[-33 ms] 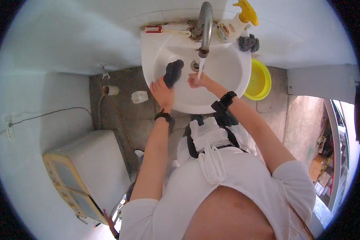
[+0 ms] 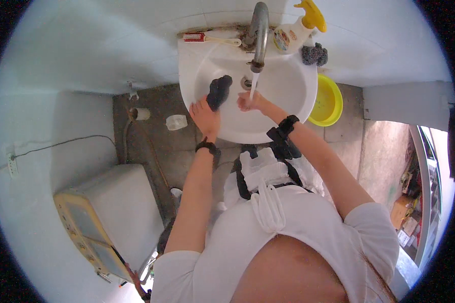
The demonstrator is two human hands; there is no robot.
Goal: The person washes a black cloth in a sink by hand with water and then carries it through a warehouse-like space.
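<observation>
— Rinsing looks to be the step: the left hand [image 2: 205,115] is closed around a dark cloth [image 2: 219,92], holding it up inside the white sink [image 2: 197,65], left of the drain.

— And the right hand [image 2: 248,102]?

— It sits under the thin stream from the tap [image 2: 258,31], fingers loosely curled and holding nothing, as far as the view shows. To do this well, the person would probably bring the cloth over into the stream, since it hangs beside the water and not in it, then squeeze it low in the bowl so nothing splashes over the rim.

— Anything crowding the work?

— A toothbrush [image 2: 212,38] lies on the back ledge, with a soap bottle [image 2: 294,31] and a dark scrubber [image 2: 314,53] to the tap's right. A yellow basin [image 2: 327,103] stands on the floor just beside the sink. The tap's spout reaches well over the bowl, so a raised cloth could knock it. A washing machine [image 2: 111,212] stands well apart, to the left.
</observation>
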